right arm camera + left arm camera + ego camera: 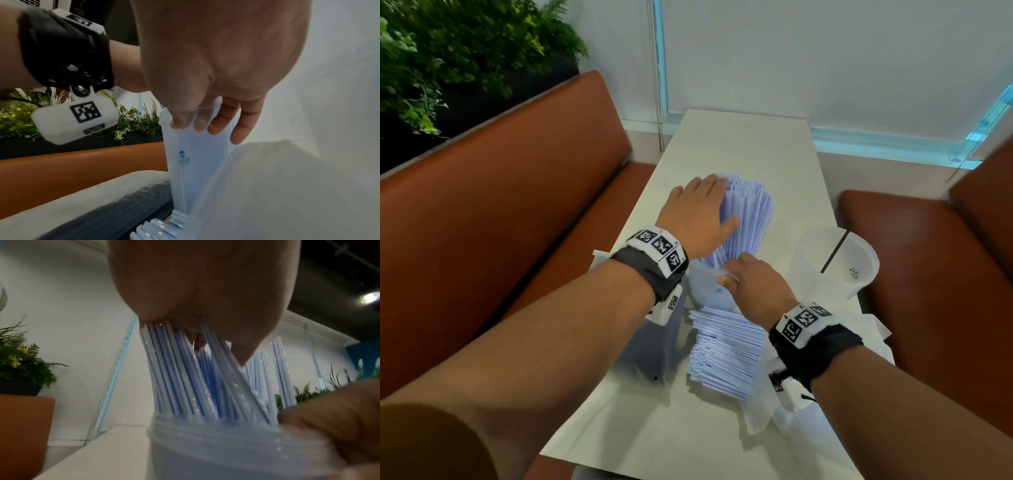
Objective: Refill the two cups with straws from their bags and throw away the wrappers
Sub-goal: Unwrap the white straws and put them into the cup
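Note:
A clear plastic cup (705,291) stands mid-table, packed with white-and-blue wrapped straws (750,212) that fan out above its rim. My left hand (698,209) lies flat on the bundle's top and left side, thumb across the front; from below, its palm (195,280) presses on the straw ends (185,378). My right hand (753,281) pinches the cup's near rim, thumb and forefinger on the wall (185,123). More wrapped straws (726,349) lie in an open clear bag (760,411) near me. A second clear cup (856,260) at right holds one black straw (837,248).
A greyish dark bag (650,349) lies left of the straw pile. The pale table (739,144) runs away to a white wall. Brown benches flank it at left (517,205) and right (928,274). Green plants (448,51) stand behind the left bench.

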`<state>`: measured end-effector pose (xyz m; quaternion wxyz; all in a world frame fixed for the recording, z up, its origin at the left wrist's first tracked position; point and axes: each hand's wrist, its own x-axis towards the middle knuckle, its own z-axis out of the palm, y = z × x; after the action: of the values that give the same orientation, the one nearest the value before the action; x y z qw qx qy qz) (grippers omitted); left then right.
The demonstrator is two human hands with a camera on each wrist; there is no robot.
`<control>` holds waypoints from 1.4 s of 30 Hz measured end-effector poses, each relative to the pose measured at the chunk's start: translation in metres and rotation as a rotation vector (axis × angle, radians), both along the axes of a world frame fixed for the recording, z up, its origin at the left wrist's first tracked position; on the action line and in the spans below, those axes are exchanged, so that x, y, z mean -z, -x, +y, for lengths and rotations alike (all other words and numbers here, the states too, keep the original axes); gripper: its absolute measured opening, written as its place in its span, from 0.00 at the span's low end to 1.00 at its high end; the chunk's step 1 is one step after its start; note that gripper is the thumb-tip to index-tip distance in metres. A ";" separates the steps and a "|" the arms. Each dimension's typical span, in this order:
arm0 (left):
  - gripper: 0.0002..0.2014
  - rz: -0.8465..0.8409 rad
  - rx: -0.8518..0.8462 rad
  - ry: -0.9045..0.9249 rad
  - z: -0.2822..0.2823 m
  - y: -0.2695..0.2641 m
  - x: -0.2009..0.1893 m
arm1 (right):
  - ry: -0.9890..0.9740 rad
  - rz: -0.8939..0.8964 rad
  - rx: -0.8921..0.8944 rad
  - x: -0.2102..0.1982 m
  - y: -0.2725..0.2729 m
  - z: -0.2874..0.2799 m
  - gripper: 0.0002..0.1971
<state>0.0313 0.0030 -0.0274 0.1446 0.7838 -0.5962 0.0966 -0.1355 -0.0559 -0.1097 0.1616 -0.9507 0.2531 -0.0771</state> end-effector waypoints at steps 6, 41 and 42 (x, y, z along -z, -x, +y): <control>0.36 0.155 -0.005 0.097 0.019 0.001 -0.031 | -0.066 -0.082 -0.008 -0.010 0.012 0.008 0.12; 0.18 -0.024 0.324 -0.540 0.038 0.112 0.112 | -0.316 0.275 0.456 -0.001 0.065 0.013 0.09; 0.17 -0.056 0.313 -0.535 0.039 0.110 0.109 | -0.310 0.271 0.458 -0.001 0.065 0.013 0.09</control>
<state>-0.0792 0.0415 -0.1368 -0.0703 0.6896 -0.7178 -0.0658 -0.2005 -0.0433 -0.1086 0.2480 -0.8345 0.4889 0.0554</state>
